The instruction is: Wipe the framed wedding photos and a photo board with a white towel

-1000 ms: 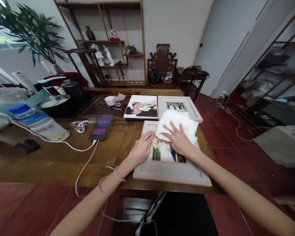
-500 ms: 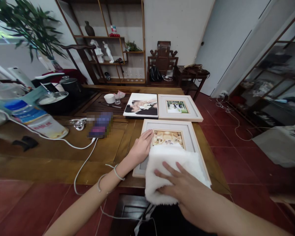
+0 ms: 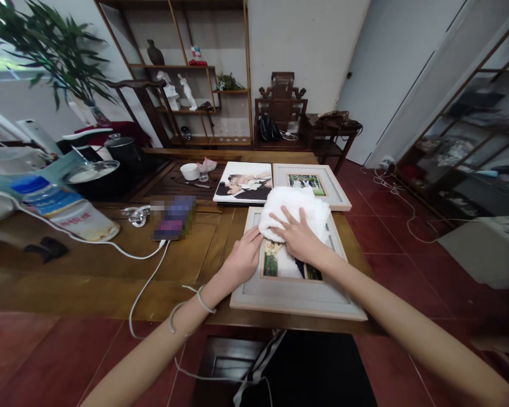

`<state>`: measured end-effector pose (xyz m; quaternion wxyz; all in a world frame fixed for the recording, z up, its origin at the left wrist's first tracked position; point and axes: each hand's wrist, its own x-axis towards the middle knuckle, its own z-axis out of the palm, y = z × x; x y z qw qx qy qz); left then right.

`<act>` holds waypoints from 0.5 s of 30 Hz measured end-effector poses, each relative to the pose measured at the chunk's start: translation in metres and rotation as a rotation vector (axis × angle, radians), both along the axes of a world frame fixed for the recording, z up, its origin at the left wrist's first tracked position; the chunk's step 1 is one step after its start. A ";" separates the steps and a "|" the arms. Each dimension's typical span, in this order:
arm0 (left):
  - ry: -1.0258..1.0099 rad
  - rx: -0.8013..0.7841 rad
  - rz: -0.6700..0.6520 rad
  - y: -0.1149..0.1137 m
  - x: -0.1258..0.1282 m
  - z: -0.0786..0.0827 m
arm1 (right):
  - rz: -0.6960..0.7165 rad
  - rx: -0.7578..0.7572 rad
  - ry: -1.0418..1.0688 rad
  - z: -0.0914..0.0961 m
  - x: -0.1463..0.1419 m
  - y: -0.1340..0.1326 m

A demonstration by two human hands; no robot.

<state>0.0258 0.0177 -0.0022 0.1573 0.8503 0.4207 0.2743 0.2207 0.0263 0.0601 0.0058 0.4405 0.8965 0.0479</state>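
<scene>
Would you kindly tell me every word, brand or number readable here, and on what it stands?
No text can be read.
Bottle: red letters, too blurred to read.
Phone: pixelated, nothing readable.
Cloth and near frame: no lettering visible.

"What's the wearer got on?"

"Around the left wrist there's a thin, pale bangle (image 3: 206,301) with a loose-looking end. A second pale curve (image 3: 172,319) sits just up the forearm — I can't tell whether it's the same piece."

"Any sleeves?"

"Both forearms (image 3: 379,297) are bare as far as they show, and so are the slender-fingered hands (image 3: 303,240)."

"And below?"

"Plain black cloth (image 3: 318,367) at the lap — probably clothing, its cut unclear."
</scene>
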 end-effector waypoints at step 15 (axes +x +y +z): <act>-0.029 -0.008 0.042 0.001 0.000 -0.008 | 0.245 -0.577 0.167 0.050 0.011 -0.132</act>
